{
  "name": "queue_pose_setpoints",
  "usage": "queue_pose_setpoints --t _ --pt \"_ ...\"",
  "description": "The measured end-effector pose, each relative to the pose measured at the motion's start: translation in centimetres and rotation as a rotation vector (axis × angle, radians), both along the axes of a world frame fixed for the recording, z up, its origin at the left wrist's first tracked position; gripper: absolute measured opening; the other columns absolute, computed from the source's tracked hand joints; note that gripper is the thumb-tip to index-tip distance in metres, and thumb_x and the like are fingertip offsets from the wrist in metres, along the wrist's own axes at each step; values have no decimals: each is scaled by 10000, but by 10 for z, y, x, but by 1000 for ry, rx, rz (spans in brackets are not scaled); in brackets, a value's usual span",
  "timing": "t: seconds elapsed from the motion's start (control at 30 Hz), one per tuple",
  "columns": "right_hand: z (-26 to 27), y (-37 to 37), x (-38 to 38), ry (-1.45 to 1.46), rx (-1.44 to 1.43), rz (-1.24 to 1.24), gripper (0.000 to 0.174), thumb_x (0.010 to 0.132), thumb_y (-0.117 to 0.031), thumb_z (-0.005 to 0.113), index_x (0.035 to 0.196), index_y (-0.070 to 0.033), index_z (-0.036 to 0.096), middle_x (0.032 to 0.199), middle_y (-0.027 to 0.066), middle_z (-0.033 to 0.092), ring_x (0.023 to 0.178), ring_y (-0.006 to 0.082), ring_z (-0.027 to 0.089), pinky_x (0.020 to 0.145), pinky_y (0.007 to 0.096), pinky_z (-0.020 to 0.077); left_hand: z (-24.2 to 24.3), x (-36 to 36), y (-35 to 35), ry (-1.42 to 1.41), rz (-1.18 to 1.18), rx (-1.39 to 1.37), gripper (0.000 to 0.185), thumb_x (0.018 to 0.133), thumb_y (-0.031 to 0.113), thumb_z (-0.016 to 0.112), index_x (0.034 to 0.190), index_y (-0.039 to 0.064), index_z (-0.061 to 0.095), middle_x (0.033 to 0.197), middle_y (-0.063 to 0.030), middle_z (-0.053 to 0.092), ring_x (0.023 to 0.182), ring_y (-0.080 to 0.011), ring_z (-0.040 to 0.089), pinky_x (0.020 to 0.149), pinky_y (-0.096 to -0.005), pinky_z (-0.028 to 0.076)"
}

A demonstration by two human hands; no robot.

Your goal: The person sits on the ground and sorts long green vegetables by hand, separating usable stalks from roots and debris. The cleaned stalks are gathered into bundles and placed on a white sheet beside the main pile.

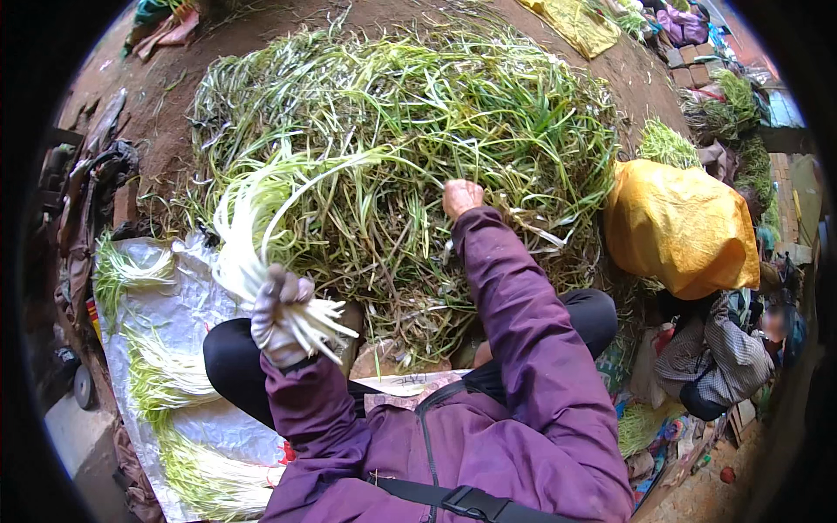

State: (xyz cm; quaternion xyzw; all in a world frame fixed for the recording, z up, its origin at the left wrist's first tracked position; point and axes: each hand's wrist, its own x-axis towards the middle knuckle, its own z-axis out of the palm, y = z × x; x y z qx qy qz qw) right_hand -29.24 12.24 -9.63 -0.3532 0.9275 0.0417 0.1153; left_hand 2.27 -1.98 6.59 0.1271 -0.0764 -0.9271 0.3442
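My left hand (282, 307), in a soiled glove, grips a thick bunch of pale blanched chives (245, 242). Their white cut ends stick out below the fist, and the yellow-green tops droop over the heap of green leaves (399, 216). One long leaf (340, 160) arcs away from the bunch towards my bare right hand (463, 197). That hand is closed at the leaf's far end, above the heap; its fingertips are hidden from me. To the left, tied bundles of chives (216, 474) lie on a white plastic sheet (216, 428), and looser bunches (173, 372) lie beyond them.
A full orange woven sack (683, 229) stands right of the heap. Beside it sits a person in a checked sleeve (739, 353). Dark plastic and debris (91, 189) line the left side. A yellow sack (575, 26) lies on bare soil beyond the heap.
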Motion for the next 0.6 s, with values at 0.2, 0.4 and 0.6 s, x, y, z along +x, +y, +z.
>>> queue_pose_setpoints --t 0.2,0.4,0.6 --pt "62 26 -1 -619 -511 -324 240 711 -217 683 831 -12 645 755 68 638 677 141 578 641 268 459 14 -2 1 -197 192 -30 274 798 -5 566 1057 -9 478 818 -91 583 614 -120 475 595 -268 435" --pt "148 23 77 -1015 -1000 -247 134 757 -118 695 808 -24 613 714 5 604 626 60 517 577 200 430 -37 -15 8 -174 -160 160 311 788 -9 580 1065 16 441 875 -106 550 702 -163 558 609 -314 534" --pt "143 23 144 -924 -973 11 122 758 -75 685 798 -15 586 716 -22 550 671 56 488 592 212 409 -38 -37 43 -489 -237 4 312 762 34 655 1033 8 504 826 -82 583 596 -143 568 510 -264 513"
